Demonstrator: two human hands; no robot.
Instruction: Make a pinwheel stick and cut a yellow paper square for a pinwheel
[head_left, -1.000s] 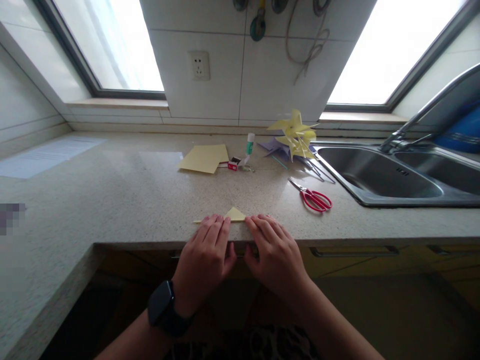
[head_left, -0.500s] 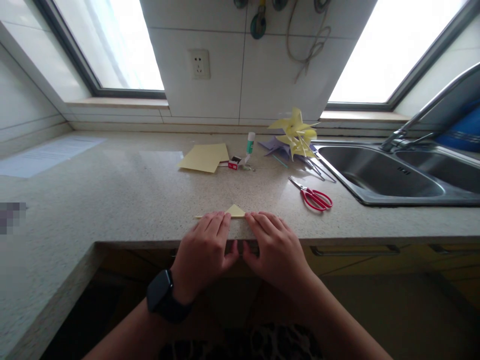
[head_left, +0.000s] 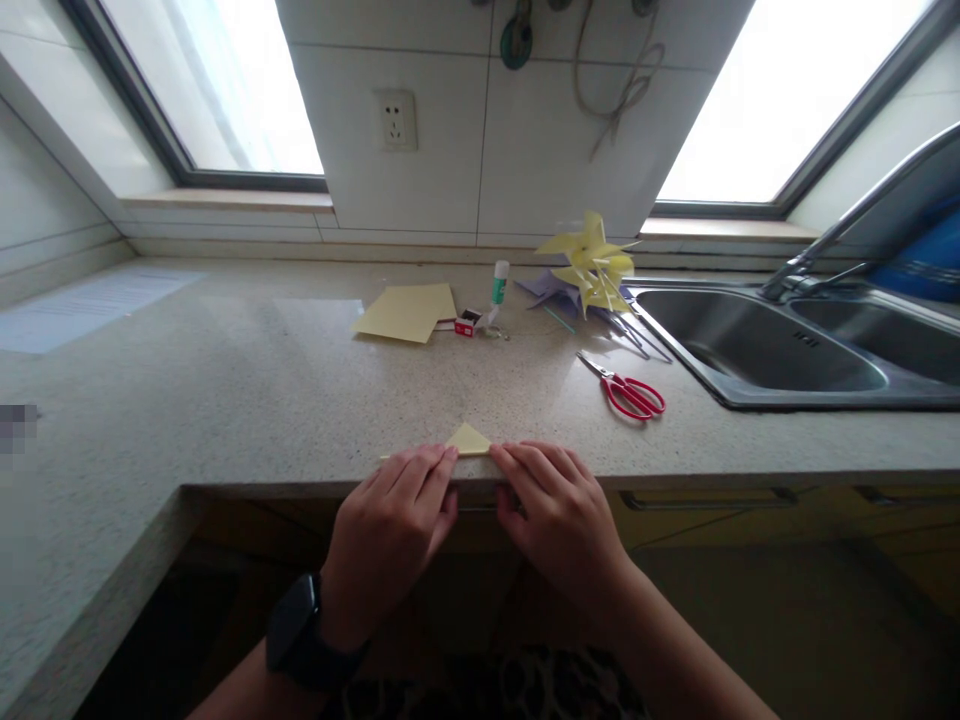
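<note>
A sheet of yellow paper (head_left: 468, 438) is rolled into a thin tube along the counter's front edge, with one pointed corner left unrolled and facing away from me. My left hand (head_left: 394, 510), with a dark watch on its wrist, has its fingers together and closed over the left part of the roll. Over the right part, my right hand (head_left: 559, 500) presses in the same way, fingers together. Both thumbs are tucked low at the counter's edge. Between the hands the middle of the roll shows; my fingers hide most of the rest.
Red-handled scissors (head_left: 621, 388) lie to the right. Farther back are yellow sheets (head_left: 405, 312), a small red box (head_left: 466, 323), a glue stick (head_left: 499, 283) and yellow and purple paper pinwheels (head_left: 589, 260). A steel sink (head_left: 750, 340) is at right; a printed sheet (head_left: 82, 310) at far left.
Both hands have drawn the paper roll toward me, closer to the counter's front edge. More of the pointed corner shows now.
</note>
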